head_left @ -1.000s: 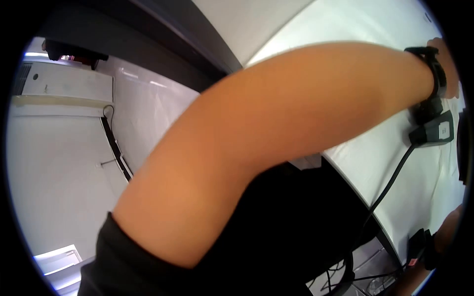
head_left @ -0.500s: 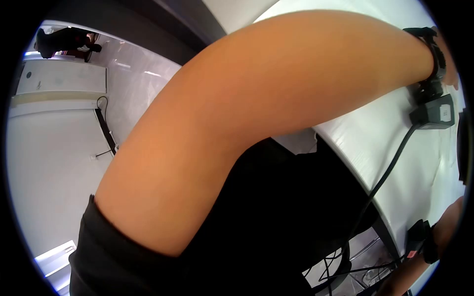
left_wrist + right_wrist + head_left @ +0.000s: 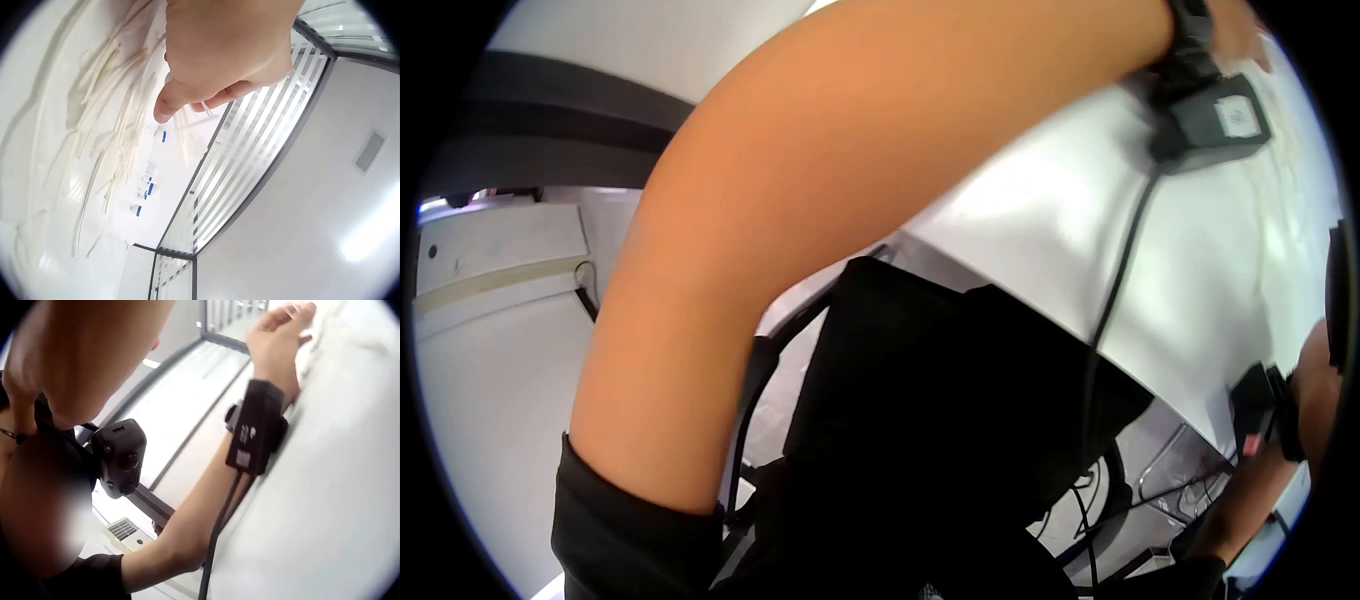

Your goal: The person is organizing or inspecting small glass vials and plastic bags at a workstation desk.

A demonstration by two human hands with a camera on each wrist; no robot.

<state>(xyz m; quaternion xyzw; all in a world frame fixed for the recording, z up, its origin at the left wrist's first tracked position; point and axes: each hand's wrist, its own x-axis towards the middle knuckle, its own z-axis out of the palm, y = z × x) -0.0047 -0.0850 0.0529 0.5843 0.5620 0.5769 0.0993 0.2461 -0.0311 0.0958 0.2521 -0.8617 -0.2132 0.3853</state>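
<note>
In the left wrist view my left hand (image 3: 225, 56) pinches a few thin pale strands (image 3: 182, 134) between thumb and fingers, their ends hanging below the fingertips. Many similar long strands (image 3: 103, 156) lie scattered on the white tabletop beside it. In the head view the left hand (image 3: 1236, 35) is at the top right, past its black wrist camera (image 3: 1215, 120). My right hand (image 3: 1318, 375) is at the right edge, mostly out of frame. Up close in the right wrist view, the right hand (image 3: 81, 356) is bent beside the head; its grip is hidden.
The white table (image 3: 1040, 230) slants across the head view, with a black cable (image 3: 1115, 285) running over its edge. Small blue-capped things (image 3: 149, 189) stand beyond the strands. A head-worn camera (image 3: 119, 456) is close to the right hand. More cables (image 3: 1090, 500) hang near the floor.
In the head view the left arm and its wrist camera have shifted up and left, and the right wrist has risen. The view has turned, showing more lap and tabletop.
</note>
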